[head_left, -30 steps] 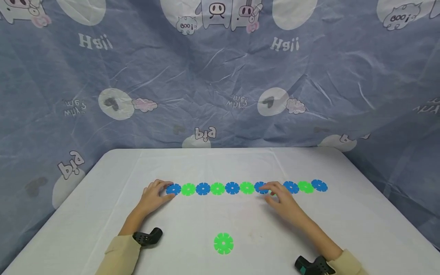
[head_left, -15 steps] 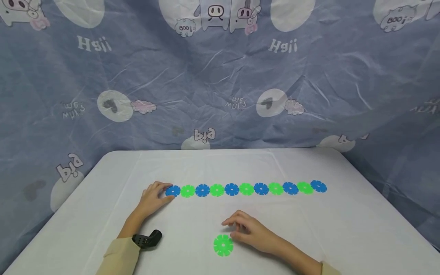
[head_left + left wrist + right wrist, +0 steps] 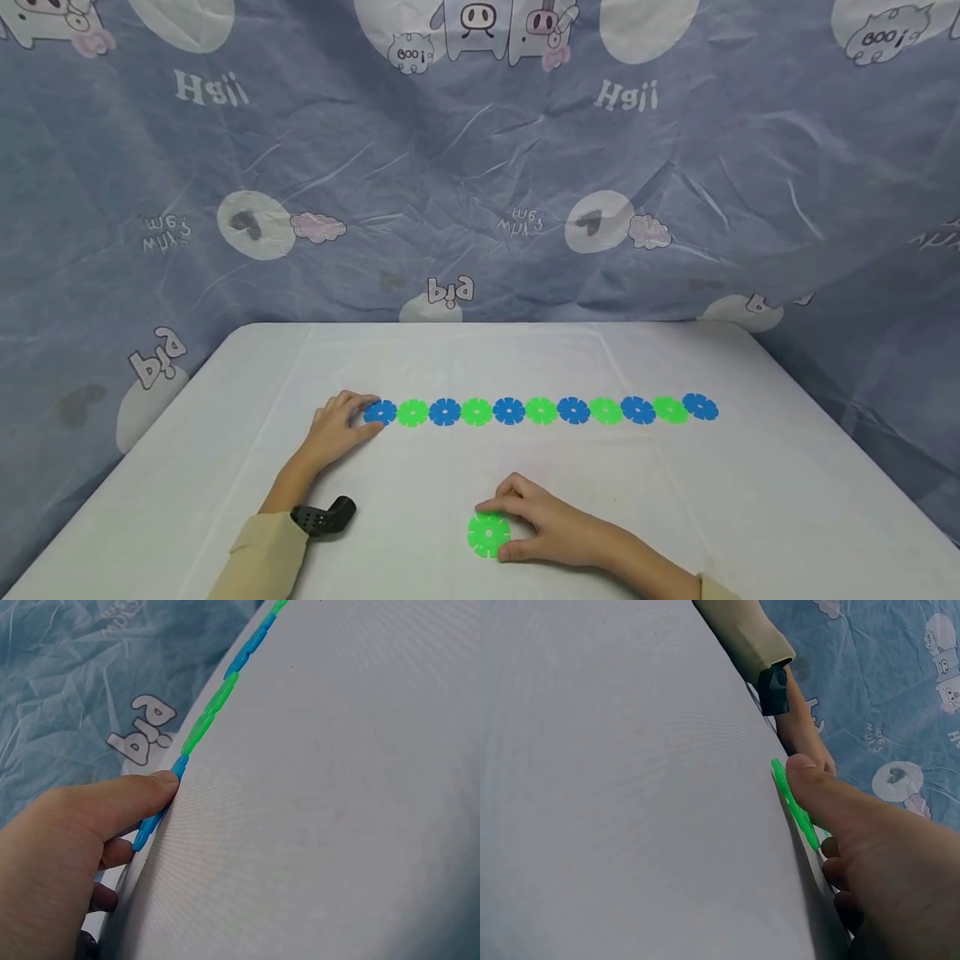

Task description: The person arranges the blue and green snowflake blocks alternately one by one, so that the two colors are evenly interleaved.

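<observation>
A row of notched plastic discs, blue and green by turns, lies joined across the white table. At its left end is a blue snowflake disc (image 3: 381, 412), pinched at its edges between the thumb and fingers of my left hand (image 3: 333, 432). Nearer to me, apart from the row, is a single green snowflake disc (image 3: 488, 534). My right hand (image 3: 558, 527) grips this one, thumb at its near right edge and index finger at its far edge. In the right wrist view the green disc (image 3: 795, 804) appears edge-on and slightly raised at the thumb.
The white table (image 3: 420, 492) ends at a blue printed curtain (image 3: 420, 167) behind it. The row's right end is a blue disc (image 3: 701, 407), set slightly farther back than its neighbours. A black wrist camera (image 3: 324, 517) sits on the left forearm.
My right hand has come from the right part of the row toward me and to the left, and has taken hold of the loose green disc. My left hand stays at the row's left end.
</observation>
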A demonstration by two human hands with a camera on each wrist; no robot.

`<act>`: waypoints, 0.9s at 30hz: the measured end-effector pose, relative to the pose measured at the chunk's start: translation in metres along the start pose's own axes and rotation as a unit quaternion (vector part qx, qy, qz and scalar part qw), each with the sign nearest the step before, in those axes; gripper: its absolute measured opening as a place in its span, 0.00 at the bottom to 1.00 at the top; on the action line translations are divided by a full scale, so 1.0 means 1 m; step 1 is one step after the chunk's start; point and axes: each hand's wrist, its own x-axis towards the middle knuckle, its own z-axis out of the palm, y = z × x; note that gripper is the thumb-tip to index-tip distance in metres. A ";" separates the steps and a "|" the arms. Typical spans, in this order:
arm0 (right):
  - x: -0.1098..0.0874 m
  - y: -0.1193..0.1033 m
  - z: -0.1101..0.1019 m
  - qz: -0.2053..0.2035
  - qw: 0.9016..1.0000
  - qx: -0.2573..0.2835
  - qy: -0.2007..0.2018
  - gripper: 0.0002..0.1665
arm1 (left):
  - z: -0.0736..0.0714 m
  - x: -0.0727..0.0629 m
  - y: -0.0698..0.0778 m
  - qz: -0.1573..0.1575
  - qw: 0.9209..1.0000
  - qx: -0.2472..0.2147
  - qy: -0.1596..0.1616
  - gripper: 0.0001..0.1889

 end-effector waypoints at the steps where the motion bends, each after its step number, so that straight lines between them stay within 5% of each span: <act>1: -0.001 0.000 0.000 -0.007 1.000 -0.012 0.002 0.28 | 0.000 0.000 0.000 0.000 1.000 0.000 0.000 0.28; 10: -0.003 -0.001 -0.001 0.004 1.000 -0.020 -0.008 0.28 | 0.000 -0.002 0.001 0.008 1.000 -0.002 0.003 0.27; 15: -0.002 -0.002 -0.003 -0.004 0.999 0.035 -0.001 0.25 | -0.002 -0.002 0.003 0.005 1.000 -0.003 0.001 0.27; 22: -0.004 -0.007 -0.004 0.075 0.991 0.112 -0.015 0.24 | -0.003 -0.004 0.002 0.009 1.000 -0.003 0.005 0.28; 27: -0.002 -0.006 -0.005 0.054 0.988 0.144 -0.014 0.22 | -0.002 -0.005 0.003 0.031 0.999 -0.013 0.030 0.29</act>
